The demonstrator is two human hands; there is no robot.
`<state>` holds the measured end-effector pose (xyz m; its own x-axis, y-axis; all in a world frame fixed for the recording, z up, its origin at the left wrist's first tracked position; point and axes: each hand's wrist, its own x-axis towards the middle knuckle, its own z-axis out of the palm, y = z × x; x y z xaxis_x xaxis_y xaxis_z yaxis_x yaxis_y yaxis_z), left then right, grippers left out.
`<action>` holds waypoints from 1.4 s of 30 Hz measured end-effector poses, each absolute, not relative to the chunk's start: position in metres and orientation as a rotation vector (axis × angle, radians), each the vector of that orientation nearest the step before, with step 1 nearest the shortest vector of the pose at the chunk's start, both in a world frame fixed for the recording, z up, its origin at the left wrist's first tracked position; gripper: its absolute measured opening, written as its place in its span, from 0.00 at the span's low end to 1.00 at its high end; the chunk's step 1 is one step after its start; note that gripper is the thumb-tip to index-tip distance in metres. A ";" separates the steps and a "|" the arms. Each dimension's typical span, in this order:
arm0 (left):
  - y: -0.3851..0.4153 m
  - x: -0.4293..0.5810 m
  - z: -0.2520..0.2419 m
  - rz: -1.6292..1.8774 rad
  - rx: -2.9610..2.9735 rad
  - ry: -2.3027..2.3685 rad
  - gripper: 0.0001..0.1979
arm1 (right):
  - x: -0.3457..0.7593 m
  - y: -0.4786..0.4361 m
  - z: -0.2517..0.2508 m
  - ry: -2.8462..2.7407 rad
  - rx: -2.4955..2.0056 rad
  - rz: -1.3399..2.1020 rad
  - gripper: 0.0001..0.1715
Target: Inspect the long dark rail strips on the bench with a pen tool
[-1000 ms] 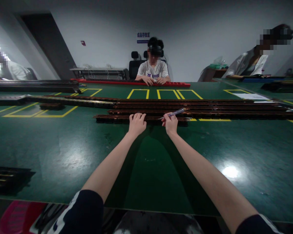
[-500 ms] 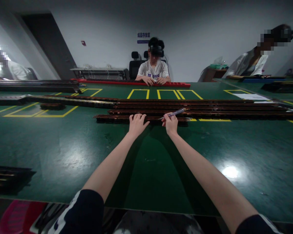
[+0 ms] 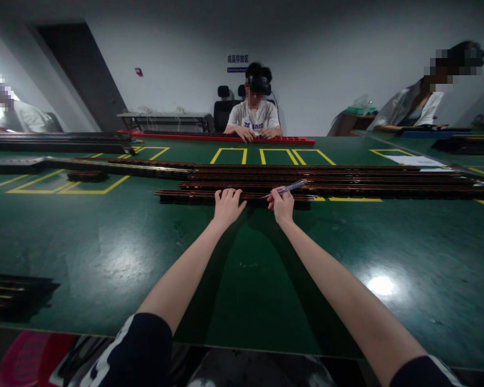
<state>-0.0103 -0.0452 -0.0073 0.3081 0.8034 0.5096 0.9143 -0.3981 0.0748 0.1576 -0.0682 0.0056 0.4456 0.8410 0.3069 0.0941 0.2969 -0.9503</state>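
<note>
My left hand (image 3: 227,207) lies on a short dark strip (image 3: 189,198) with copper-coloured lines, its fingers spread over the far edge and the thumb apart toward the right. To the right, my right hand (image 3: 282,207) is closed around a slim screwdriver (image 3: 292,187) with a translucent handle. Its thin metal tip points left, low over the same strip; whether it touches is too small to tell. Directly behind lies a row of longer dark strips (image 3: 347,177), side by side.
The green table (image 3: 250,279) carries yellow marking lines. Another dark bundle (image 3: 16,295) lies at the near left, a small dark piece (image 3: 87,176) farther back. Across the table a person (image 3: 254,115) sits behind a red tray (image 3: 294,141). Two more people sit at the sides.
Almost nothing differs. Both hands and the screwdriver hold the same place over the strip; the whole view has shifted very slightly.
</note>
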 end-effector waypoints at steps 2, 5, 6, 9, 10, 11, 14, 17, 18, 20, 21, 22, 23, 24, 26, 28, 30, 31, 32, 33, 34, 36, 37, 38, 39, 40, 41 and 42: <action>-0.046 -0.010 -0.007 -0.700 -2.343 -1.573 0.20 | 0.158 -0.068 0.005 -1.009 -1.178 0.624 0.06; -0.047 -0.010 -0.006 -0.699 -2.348 -1.573 0.21 | 0.158 -0.068 0.005 -1.006 -1.175 0.622 0.06; -0.047 -0.010 -0.005 -0.701 -2.351 -1.571 0.21 | 0.158 -0.068 0.005 -1.006 -1.174 0.624 0.06; -0.047 -0.010 -0.004 -0.701 -2.353 -1.579 0.20 | 0.157 -0.069 0.006 -1.013 -1.177 0.629 0.07; -0.048 -0.010 -0.003 -0.699 -2.352 -1.590 0.20 | 0.157 -0.069 0.006 -1.019 -1.177 0.632 0.07; -0.048 -0.010 -0.003 -0.696 -2.351 -1.604 0.20 | 0.157 -0.070 0.006 -1.027 -1.175 0.636 0.08; -0.049 -0.010 -0.002 -0.698 -2.349 -1.637 0.19 | 0.156 -0.071 0.007 -1.046 -1.159 0.655 0.08; -0.049 -0.010 -0.002 -0.708 -2.347 -1.636 0.19 | 0.156 -0.072 0.008 -1.051 -1.159 0.663 0.08; -0.049 -0.010 -0.002 -0.711 -2.345 -1.632 0.19 | 0.156 -0.072 0.008 -1.050 -1.163 0.661 0.08; -0.050 -0.010 -0.002 -0.714 -2.343 -1.628 0.19 | 0.156 -0.072 0.007 -1.046 -1.171 0.650 0.07; -0.050 -0.010 -0.002 -0.716 -2.342 -1.627 0.19 | 0.156 -0.071 0.007 -1.044 -1.174 0.645 0.07; -0.050 -0.010 -0.002 -0.718 -2.340 -1.626 0.19 | 0.156 -0.071 0.006 -1.042 -1.177 0.642 0.07; -0.050 -0.010 -0.002 -0.719 -2.338 -1.625 0.19 | 0.156 -0.071 0.006 -1.040 -1.179 0.639 0.07; -0.050 -0.010 -0.002 -0.720 -2.337 -1.621 0.19 | 0.156 -0.070 0.006 -1.041 -1.180 0.639 0.07; -0.049 -0.010 -0.003 -0.721 -2.331 -1.611 0.19 | 0.155 -0.070 0.006 -1.042 -1.181 0.640 0.07; -0.048 -0.010 -0.004 -0.718 -2.323 -1.601 0.19 | 0.155 -0.071 0.007 -1.043 -1.185 0.637 0.08; -0.047 -0.010 -0.005 -0.714 -2.321 -1.597 0.20 | 0.155 -0.072 0.008 -1.047 -1.187 0.633 0.09; -0.046 -0.010 -0.006 -0.713 -2.322 -1.598 0.20 | 0.155 -0.072 0.008 -1.048 -1.185 0.634 0.09; -0.046 -0.010 -0.006 -0.714 -2.324 -1.601 0.20 | 0.155 -0.072 0.008 -1.050 -1.182 0.636 0.09; -0.046 -0.010 -0.006 -0.717 -2.327 -1.602 0.20 | 0.155 -0.072 0.008 -1.050 -1.178 0.640 0.09; -0.046 -0.010 -0.006 -0.722 -2.328 -1.603 0.20 | 0.155 -0.072 0.007 -1.048 -1.176 0.644 0.09; -0.046 -0.011 -0.007 -0.728 -2.329 -1.602 0.20 | 0.155 -0.071 0.006 -1.046 -1.173 0.651 0.08; -0.046 -0.011 -0.007 -0.729 -2.328 -1.600 0.20 | 0.155 -0.071 0.006 -1.046 -1.172 0.653 0.08; -0.045 -0.011 -0.007 -0.730 -2.327 -1.596 0.21 | 0.156 -0.070 0.006 -1.048 -1.169 0.654 0.08; -0.045 -0.011 -0.007 -0.730 -2.326 -1.593 0.21 | 0.156 -0.070 0.006 -1.051 -1.167 0.655 0.09; -0.045 -0.011 -0.007 -0.731 -2.324 -1.589 0.21 | 0.156 -0.070 0.006 -1.054 -1.166 0.656 0.09; -0.045 -0.011 -0.007 -0.732 -2.323 -1.585 0.21 | 0.156 -0.070 0.006 -1.056 -1.166 0.658 0.08; -0.045 -0.011 -0.008 -0.734 -2.323 -1.581 0.21 | 0.156 -0.071 0.007 -1.056 -1.170 0.660 0.08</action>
<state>-0.0111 -0.0450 -0.0075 0.2900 0.7992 0.5264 0.9180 -0.3879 0.0831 0.1556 -0.0706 0.0066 0.3962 0.8638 0.3113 0.0987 0.2970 -0.9498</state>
